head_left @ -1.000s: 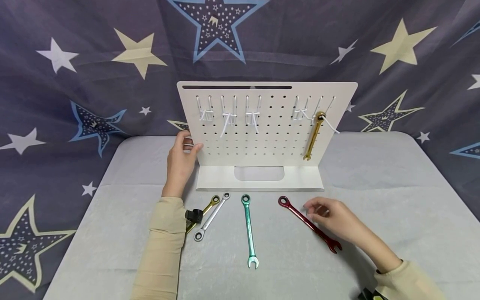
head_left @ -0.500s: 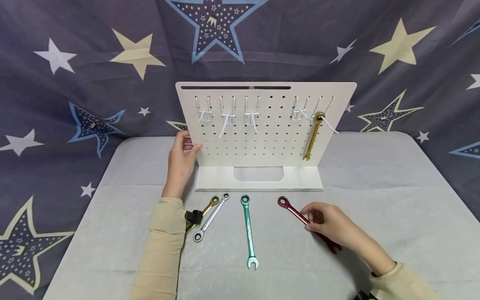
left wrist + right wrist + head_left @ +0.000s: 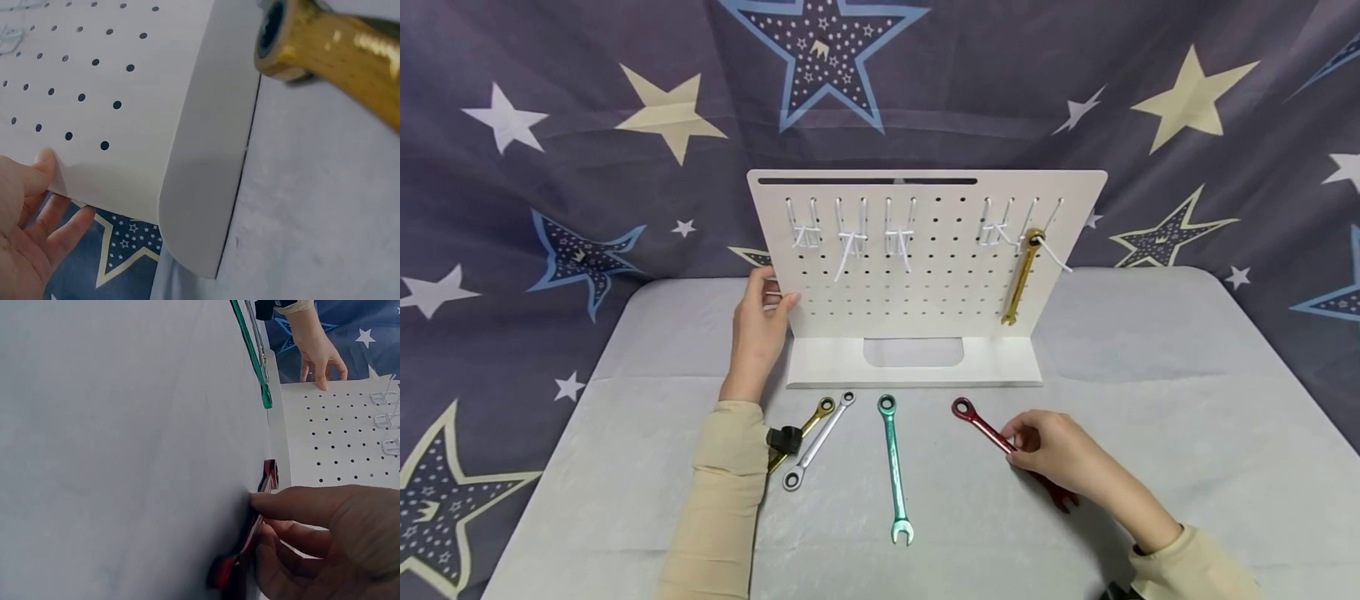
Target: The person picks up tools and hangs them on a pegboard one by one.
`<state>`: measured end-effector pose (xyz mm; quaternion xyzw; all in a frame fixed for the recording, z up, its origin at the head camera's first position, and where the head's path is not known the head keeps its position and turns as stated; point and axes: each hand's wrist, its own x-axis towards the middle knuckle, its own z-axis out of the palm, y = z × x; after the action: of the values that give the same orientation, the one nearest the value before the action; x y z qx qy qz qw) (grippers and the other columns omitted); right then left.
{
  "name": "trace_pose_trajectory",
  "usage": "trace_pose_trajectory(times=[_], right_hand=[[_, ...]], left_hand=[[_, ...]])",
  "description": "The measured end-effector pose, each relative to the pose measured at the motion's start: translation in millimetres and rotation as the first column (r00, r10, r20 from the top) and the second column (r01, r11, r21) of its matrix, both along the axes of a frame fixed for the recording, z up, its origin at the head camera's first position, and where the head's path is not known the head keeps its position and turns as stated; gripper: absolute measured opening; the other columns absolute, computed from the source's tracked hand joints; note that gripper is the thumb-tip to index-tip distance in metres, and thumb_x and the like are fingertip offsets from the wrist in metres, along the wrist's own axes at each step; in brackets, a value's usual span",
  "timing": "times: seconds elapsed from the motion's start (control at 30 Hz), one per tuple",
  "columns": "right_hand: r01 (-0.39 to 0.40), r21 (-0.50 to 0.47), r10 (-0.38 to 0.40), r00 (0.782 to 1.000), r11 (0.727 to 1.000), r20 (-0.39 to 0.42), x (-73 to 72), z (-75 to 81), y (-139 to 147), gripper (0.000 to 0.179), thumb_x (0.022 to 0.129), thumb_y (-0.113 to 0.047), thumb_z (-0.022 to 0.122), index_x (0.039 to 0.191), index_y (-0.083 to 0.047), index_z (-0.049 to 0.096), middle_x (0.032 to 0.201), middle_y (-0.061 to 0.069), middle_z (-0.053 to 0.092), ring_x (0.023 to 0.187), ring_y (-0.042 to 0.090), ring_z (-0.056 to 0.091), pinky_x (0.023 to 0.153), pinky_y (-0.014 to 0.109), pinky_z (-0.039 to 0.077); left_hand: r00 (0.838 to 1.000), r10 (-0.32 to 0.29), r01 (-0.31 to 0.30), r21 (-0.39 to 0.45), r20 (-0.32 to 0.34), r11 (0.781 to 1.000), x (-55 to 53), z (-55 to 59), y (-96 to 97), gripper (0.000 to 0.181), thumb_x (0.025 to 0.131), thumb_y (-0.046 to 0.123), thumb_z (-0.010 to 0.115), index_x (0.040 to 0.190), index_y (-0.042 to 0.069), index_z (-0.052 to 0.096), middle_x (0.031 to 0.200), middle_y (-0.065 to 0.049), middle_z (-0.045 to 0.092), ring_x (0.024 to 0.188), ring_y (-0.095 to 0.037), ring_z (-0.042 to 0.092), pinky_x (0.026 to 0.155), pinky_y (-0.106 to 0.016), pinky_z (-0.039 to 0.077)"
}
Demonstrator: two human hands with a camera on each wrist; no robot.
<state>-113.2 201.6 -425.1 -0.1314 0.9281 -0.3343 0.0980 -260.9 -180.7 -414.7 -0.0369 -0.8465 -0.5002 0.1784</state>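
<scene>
My left hand holds the left edge of a white pegboard, thumb on the front face and the other fingers behind, as the left wrist view also shows. On the table, my right hand pinches a red combination wrench around the middle of its shaft, between thumb and fingers. The wrench's ring end points toward the board; its open end is partly hidden beneath the hand. A gold wrench hangs by its ring from the board's rightmost hook.
A green wrench lies before the board's centre. Left of it lie a silver double-ring wrench and a second gold wrench, partly covered by the left forearm. White hooks jut from the board. A star-patterned cloth hangs behind the table.
My right hand has come left and down onto the red wrench and taken hold of its shaft. The left hand stays on the board's edge. The head view has shifted slightly.
</scene>
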Motion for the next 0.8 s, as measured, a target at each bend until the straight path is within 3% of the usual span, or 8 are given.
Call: trace_pose_trajectory(times=[0.5, 0.8], right_hand=[[-0.001, 0.041, 0.000, 1.000, 0.999, 0.015, 2.2, -2.1, 1.4, 0.014, 0.074, -0.009, 0.076, 0.080, -0.015, 0.065, 0.065, -0.009, 0.050, 0.059, 0.004, 0.044, 0.055, 0.024, 0.038], [-0.073, 0.010, 0.073, 0.997, 0.997, 0.005, 2.3, -1.3, 2.8, 0.016, 0.079, -0.012, 0.077, 0.079, -0.017, 0.062, 0.068, -0.011, 0.050, 0.063, 0.002, 0.044, 0.057, 0.023, 0.038]], left_hand=[[1.000, -0.001, 0.002, -0.025, 0.016, 1.000, 1.4, 1.1, 3.8, 0.040, 0.096, 0.013, 0.064, 0.133, 0.008, 0.048, 0.113, -0.017, 0.058, 0.105, -0.030, 0.059, 0.089, -0.043, 0.051], [1.000, 0.014, -0.014, -0.051, 0.014, 0.999, 2.7, 2.0, 1.0, 0.041, 0.097, 0.014, 0.064, 0.134, 0.010, 0.048, 0.114, -0.017, 0.059, 0.105, -0.030, 0.060, 0.090, -0.044, 0.051]])
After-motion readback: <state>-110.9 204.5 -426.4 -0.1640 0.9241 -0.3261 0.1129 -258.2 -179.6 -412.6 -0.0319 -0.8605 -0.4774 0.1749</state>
